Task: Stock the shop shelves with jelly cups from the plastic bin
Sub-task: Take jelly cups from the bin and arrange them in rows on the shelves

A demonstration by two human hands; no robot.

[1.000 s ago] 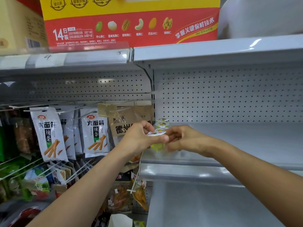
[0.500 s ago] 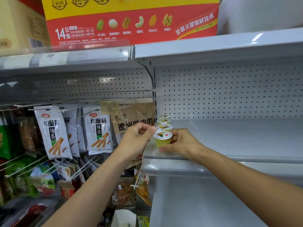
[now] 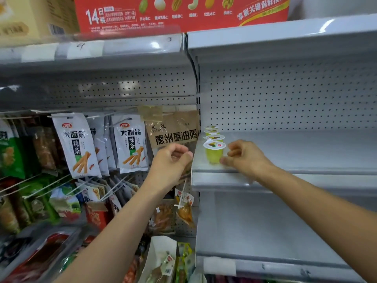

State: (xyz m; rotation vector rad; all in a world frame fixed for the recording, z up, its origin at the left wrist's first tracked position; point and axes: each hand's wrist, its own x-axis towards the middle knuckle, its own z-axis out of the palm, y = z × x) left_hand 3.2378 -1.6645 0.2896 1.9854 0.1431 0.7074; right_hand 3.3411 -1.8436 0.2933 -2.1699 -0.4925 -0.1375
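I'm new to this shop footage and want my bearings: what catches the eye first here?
A short row of green jelly cups stands front to back at the left end of the grey shelf. The left hand and right hand flank the front cup with curled fingers; blur hides whether the right thumb touches it. Above, a big red box sits on the upper shelf; white snack packets hang at left.

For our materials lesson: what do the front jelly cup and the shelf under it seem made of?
Front jelly cup: likely clear glossy plastic; yellow-green jelly shows through, printed film lid on top.
Shelf: probably painted metal, pale grey, smooth; light glints along its front edge.
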